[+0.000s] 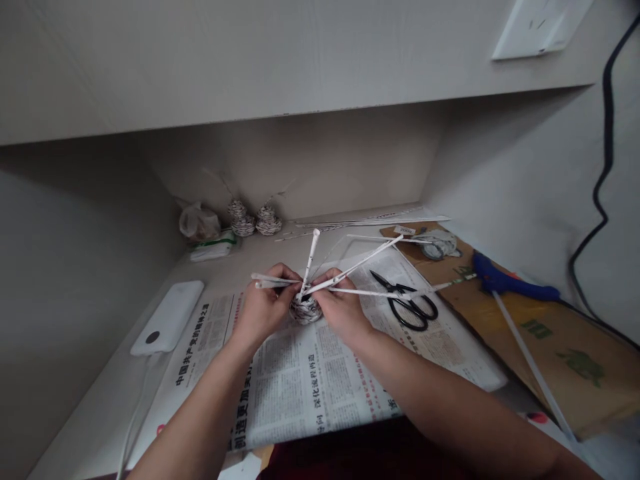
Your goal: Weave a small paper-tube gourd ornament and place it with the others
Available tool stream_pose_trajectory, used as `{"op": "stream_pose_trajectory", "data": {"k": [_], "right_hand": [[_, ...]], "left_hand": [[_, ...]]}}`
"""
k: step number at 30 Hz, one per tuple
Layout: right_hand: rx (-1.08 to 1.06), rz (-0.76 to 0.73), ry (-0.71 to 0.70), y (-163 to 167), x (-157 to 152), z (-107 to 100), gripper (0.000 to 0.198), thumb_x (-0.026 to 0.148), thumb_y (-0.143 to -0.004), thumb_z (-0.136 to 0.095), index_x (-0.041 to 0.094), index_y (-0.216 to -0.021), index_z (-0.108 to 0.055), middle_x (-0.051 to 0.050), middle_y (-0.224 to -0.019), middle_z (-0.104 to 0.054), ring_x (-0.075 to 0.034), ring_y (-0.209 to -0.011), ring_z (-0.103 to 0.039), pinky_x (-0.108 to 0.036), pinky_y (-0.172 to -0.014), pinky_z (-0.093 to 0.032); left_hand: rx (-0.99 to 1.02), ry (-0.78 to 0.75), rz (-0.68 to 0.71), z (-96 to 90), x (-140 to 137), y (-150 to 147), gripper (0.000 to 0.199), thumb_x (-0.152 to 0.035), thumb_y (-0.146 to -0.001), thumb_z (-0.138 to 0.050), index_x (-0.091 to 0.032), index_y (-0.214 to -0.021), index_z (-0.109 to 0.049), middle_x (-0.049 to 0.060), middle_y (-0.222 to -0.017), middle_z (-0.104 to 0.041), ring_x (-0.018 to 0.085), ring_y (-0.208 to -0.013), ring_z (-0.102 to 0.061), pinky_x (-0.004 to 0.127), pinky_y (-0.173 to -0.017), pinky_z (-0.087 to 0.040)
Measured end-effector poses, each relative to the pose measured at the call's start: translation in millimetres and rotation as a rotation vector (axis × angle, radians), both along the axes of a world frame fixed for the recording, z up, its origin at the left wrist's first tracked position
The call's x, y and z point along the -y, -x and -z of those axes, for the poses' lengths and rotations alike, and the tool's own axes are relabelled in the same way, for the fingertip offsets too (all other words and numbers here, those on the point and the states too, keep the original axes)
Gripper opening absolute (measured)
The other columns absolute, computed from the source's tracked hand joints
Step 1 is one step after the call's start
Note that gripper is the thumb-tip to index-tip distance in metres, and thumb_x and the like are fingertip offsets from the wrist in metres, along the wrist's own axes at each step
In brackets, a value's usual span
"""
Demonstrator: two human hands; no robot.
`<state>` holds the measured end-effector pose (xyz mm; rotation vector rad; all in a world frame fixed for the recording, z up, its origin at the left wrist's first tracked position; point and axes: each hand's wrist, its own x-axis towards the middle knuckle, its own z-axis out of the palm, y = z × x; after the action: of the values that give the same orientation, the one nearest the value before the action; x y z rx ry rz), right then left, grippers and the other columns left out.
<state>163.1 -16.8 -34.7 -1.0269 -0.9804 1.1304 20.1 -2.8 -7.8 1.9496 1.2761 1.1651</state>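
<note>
Between my two hands sits a small round piece woven from rolled newspaper [306, 312], with several long paper tubes [311, 260] sticking up and out to the right. My left hand [265, 303] grips it on its left side, thumb and fingers pinched near the rim, where short tube ends poke out leftward. On the opposite side my right hand [343, 303] pinches the rim and the base of the tubes. The fingertips of both hands are partly hidden. Black-handled scissors [411, 303] lie partly open to the right of my right hand.
Newspaper sheets [340, 380] cover the desk. At right, a blue glue gun [515, 280] rests on cardboard [565, 353]. A white power bank [167, 317] with a cable lies left. Two woven gourd shapes [243, 220] and a plastic bag [199, 221] stand behind, under an overhanging panel [280, 60].
</note>
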Motion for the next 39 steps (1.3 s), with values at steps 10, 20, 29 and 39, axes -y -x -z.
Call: {"op": "stream_pose_trajectory", "data": {"k": [10, 20, 29, 39], "right_hand": [[-0.206, -0.074, 0.202, -0.7, -5.7, -4.1, 0.032, 0.025, -0.058, -0.071, 0.019, -0.089, -0.066, 0.001, -0.073, -0.066, -0.018, -0.074, -0.062, -0.028, -0.066, -0.046], [-0.338, -0.343, 0.175, -7.9, -13.6, -3.5, 0.007, 0.018, -0.055, -0.063, 0.019, -0.062, -0.063, 0.003, -0.055, -0.060, -0.014, -0.057, -0.055, -0.026, -0.057, -0.041], [-0.106, -0.129, 0.050, -3.8, -4.0, -7.2, 0.008, 0.025, -0.063, -0.067, 0.020, -0.068, -0.063, 0.004, -0.062, -0.061, -0.014, -0.061, -0.056, -0.025, -0.059, -0.043], [0.119, 0.008, -0.116, -5.4, 1.9, -13.7, 0.009, 0.015, -0.068, -0.061, 0.022, -0.073, -0.061, 0.003, -0.069, -0.064, -0.016, -0.069, -0.061, -0.027, -0.067, -0.048]], "left_hand": [[0.017, -0.028, 0.007, 1.3, 1.7, -2.6, 0.010, -0.023, -0.081, -0.058, -0.019, -0.073, -0.054, 0.001, -0.081, -0.068, 0.015, -0.073, -0.061, 0.024, -0.067, -0.045], [0.006, -0.040, 0.051, -1.2, 4.6, -4.0, 0.008, -0.022, -0.083, -0.055, -0.020, -0.075, -0.053, 0.001, -0.084, -0.066, 0.015, -0.077, -0.060, 0.024, -0.070, -0.045], [-0.020, -0.082, 0.006, -0.5, 4.2, -4.3, 0.009, -0.022, -0.084, -0.053, -0.020, -0.075, -0.051, 0.001, -0.079, -0.063, 0.015, -0.074, -0.058, 0.024, -0.068, -0.043], [0.008, -0.021, -0.025, 0.6, 3.3, -4.5, 0.008, -0.025, -0.081, -0.056, -0.019, -0.075, -0.055, 0.002, -0.081, -0.066, 0.016, -0.076, -0.061, 0.025, -0.069, -0.046]]}}
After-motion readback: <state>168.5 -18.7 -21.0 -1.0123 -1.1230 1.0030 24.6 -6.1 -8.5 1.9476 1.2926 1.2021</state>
